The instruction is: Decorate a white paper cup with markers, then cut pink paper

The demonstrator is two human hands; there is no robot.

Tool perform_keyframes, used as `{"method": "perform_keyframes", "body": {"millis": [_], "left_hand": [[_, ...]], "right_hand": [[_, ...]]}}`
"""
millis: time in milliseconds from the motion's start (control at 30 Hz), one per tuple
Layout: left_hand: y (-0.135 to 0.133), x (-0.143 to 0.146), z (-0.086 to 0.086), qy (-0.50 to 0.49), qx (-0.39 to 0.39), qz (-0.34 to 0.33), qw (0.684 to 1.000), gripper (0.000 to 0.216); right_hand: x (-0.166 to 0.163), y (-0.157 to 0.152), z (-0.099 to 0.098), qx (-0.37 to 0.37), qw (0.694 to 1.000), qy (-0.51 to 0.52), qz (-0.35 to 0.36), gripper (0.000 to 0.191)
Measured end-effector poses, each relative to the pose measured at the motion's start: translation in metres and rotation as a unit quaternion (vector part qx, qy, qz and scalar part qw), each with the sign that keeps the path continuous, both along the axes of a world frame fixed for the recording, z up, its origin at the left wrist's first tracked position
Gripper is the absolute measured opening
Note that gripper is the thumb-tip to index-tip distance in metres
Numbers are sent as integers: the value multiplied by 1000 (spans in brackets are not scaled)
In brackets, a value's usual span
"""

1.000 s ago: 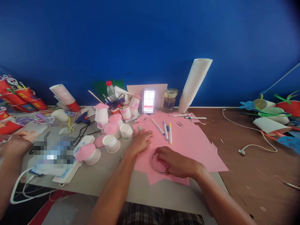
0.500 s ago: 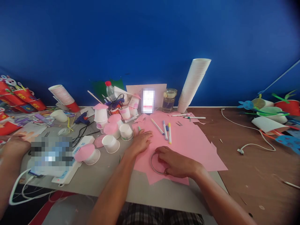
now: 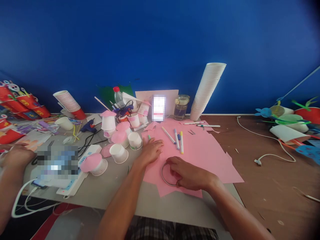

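A large sheet of pink paper point(image 3: 207, 155) lies on the table under both hands. My left hand point(image 3: 151, 150) rests palm down on its left part, fingers stretched out. Just beyond that hand a small green tip point(image 3: 149, 137) shows; I cannot tell what it belongs to. My right hand point(image 3: 183, 173) grips a thin round ring point(image 3: 163, 175) lying on the paper near its front edge, fingers curled over the rim. Beyond the hands, markers with yellow point(image 3: 181, 143) and purple point(image 3: 176, 138) caps lie on the paper.
White paper cups point(image 3: 118, 153) and pink-topped cups point(image 3: 91, 164) stand left of my hands, beside a power strip point(image 3: 72, 186). Tall stacked cups point(image 3: 207, 91), a glass jar point(image 3: 181, 107) and a lit screen point(image 3: 159, 107) stand behind. Another person's hand point(image 3: 18, 155) is at far left.
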State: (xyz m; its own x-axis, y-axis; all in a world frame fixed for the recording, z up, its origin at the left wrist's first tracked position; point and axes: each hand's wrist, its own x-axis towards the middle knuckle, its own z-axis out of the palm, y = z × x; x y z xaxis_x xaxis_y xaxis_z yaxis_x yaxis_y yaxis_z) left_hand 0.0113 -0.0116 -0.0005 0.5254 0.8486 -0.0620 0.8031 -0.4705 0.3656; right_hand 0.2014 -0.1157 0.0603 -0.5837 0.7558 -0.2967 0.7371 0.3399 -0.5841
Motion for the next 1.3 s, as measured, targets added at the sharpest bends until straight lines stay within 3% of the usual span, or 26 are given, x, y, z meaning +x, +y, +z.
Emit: {"method": "perform_keyframes", "body": {"millis": [167, 267, 433, 600, 767, 967, 1300], "left_hand": [[-3, 2, 8, -18, 20, -3, 1000, 35], [-7, 3, 21, -59, 3, -47, 997, 36], [-13, 2, 38, -39, -131, -165, 977, 54], [-18, 0, 35, 1, -150, -204, 967, 81], [-22, 1, 33, 14, -152, -222, 963, 94], [-29, 7, 44, 5, -157, -243, 957, 97], [-42, 16, 41, 45, -126, -213, 968, 107]], "right_hand": [[0, 0, 1, -3, 1000, -9, 4, 9], [0, 0, 1, -5, 1000, -10, -1, 8], [0, 0, 2, -13, 1000, 2, -10, 12], [3, 0, -5, -24, 999, 27, -22, 10], [3, 1, -11, -15, 999, 42, -24, 11], [0, 0, -2, -15, 999, 24, -34, 8], [-2, 0, -1, 26, 999, -4, -21, 9]]}}
